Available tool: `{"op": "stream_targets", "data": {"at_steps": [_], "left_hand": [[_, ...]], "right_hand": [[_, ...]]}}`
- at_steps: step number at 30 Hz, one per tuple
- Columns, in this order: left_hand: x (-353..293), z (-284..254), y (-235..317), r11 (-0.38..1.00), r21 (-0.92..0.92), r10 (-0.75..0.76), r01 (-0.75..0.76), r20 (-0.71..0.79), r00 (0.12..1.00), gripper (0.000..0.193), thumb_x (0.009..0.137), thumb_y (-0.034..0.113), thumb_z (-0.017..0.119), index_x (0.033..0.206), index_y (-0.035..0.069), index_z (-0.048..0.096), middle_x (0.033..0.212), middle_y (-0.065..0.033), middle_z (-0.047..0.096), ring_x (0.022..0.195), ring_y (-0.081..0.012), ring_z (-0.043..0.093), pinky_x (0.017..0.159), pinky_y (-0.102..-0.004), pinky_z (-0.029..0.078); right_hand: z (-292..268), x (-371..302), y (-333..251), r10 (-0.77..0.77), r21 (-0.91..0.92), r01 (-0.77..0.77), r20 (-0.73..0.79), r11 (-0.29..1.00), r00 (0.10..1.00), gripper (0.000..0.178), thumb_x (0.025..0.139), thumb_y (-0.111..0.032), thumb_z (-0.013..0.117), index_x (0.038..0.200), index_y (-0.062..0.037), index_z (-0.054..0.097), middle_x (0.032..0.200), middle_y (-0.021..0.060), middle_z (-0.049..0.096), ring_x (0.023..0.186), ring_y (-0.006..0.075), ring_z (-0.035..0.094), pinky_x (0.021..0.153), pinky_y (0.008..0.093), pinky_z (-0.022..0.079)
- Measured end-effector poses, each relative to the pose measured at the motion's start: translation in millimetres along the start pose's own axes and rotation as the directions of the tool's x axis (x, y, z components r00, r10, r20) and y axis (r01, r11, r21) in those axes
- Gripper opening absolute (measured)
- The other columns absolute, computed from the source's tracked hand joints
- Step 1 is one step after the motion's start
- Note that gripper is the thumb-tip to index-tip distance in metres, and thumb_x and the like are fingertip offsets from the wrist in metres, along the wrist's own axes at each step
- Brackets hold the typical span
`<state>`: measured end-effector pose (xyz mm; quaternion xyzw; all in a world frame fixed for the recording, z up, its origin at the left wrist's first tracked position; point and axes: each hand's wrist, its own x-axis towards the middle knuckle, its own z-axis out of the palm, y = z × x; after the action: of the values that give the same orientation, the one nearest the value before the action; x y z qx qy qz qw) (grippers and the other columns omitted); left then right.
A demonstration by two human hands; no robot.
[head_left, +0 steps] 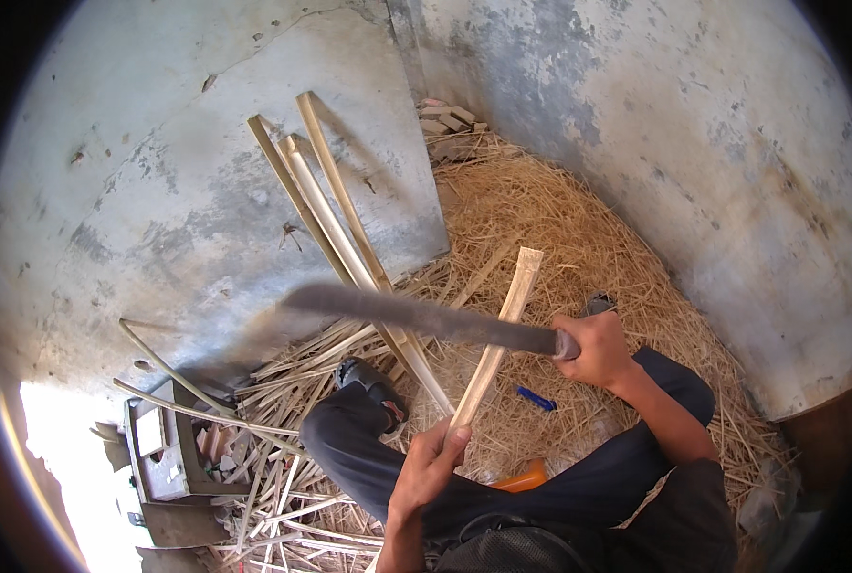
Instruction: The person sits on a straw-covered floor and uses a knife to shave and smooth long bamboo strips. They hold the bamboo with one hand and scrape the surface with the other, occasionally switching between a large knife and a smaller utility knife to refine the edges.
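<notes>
My left hand (430,470) is closed round the lower end of a split bamboo strip (498,344), which slants up and away from me. In my right hand (598,350) is the handle of a machete (435,317). Its long dark blade points left and crosses the strip in the picture; whether the two touch, I cannot tell. The blade's far end is smeared by motion. Between my legs, a small blue object (536,397) and an orange object (525,476) lie low on the floor.
Several long bamboo strips (335,205) lean on the left wall (158,191). Loose slats (283,382) litter the floor at left, beside a box-like thing (173,439) with rubble. A heap of shavings (531,196) fills the corner, with bricks (448,118) behind. My shod foot (373,390) is near the slats.
</notes>
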<state>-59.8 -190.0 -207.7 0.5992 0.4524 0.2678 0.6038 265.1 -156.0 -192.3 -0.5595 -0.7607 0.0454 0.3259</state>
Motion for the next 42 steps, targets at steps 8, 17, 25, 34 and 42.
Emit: {"op": "stream_targets", "data": {"at_steps": [8, 17, 25, 34, 42], "left_hand": [[-7.8, 13.8, 7.3, 0.846, 0.529, 0.214, -0.069, -0.217, 0.953, 0.038, 0.106, 0.036, 0.066, 0.093, 0.001, 0.063, 0.061, -0.0222, 0.061, 0.059, -0.0434, 0.064, 0.058, -0.0509, 0.049], [-7.7, 15.6, -2.8, 0.734, 0.678, 0.293, -0.030, -0.276, 0.915, 0.036, 0.104, 0.036, 0.068, 0.093, 0.003, 0.060, 0.062, -0.0249, 0.063, 0.060, -0.0482, 0.065, 0.054, -0.0566, 0.050], [-2.3, 15.0, -5.1, 0.690, 0.723, 0.295, 0.007, -0.290, 0.910, 0.036, 0.103, 0.036, 0.069, 0.090, 0.003, 0.060, 0.063, -0.0259, 0.063, 0.061, -0.0484, 0.066, 0.055, -0.0574, 0.050], [-9.7, 7.3, -3.6, 0.708, 0.705, 0.227, 0.038, -0.277, 0.934, 0.034, 0.102, 0.032, 0.069, 0.089, 0.002, 0.060, 0.068, -0.0278, 0.064, 0.067, -0.0497, 0.066, 0.060, -0.0570, 0.049], [-50.3, -22.5, -19.6, 0.739, 0.668, 0.204, 0.083, -0.340, 0.918, 0.033, 0.103, 0.030, 0.069, 0.089, 0.001, 0.061, 0.066, -0.0267, 0.063, 0.066, -0.0496, 0.066, 0.058, -0.0556, 0.050]], "right_hand": [[12.1, 2.3, 7.3, 0.004, -0.119, 0.000, 0.036, 0.993, 0.999, 0.028, 0.065, -0.019, 0.080, 0.090, -0.0114, 0.072, 0.064, 0.0115, 0.066, 0.055, 0.0317, 0.067, 0.054, 0.0433, 0.052], [20.6, 10.8, 4.9, 0.028, -0.091, -0.026, 0.022, 0.996, 0.999, 0.024, 0.068, -0.021, 0.080, 0.089, -0.0108, 0.074, 0.066, 0.0130, 0.068, 0.059, 0.0323, 0.071, 0.056, 0.0430, 0.055], [36.5, 10.7, 6.5, -0.001, -0.113, 0.003, 0.014, 0.994, 1.000, 0.025, 0.070, -0.019, 0.082, 0.092, -0.0113, 0.076, 0.069, 0.0127, 0.072, 0.061, 0.0304, 0.072, 0.058, 0.0422, 0.057], [39.8, 11.1, -3.4, 0.029, -0.124, -0.020, 0.065, 0.992, 0.997, 0.022, 0.071, -0.022, 0.080, 0.090, -0.0120, 0.075, 0.066, 0.0124, 0.070, 0.058, 0.0297, 0.072, 0.057, 0.0429, 0.056], [5.3, 47.7, 89.3, 0.426, -0.126, -0.478, -0.299, 0.870, 0.854, 0.020, 0.087, -0.021, 0.071, 0.092, -0.0031, 0.078, 0.067, 0.0194, 0.067, 0.061, 0.0292, 0.070, 0.058, 0.0432, 0.053]]}}
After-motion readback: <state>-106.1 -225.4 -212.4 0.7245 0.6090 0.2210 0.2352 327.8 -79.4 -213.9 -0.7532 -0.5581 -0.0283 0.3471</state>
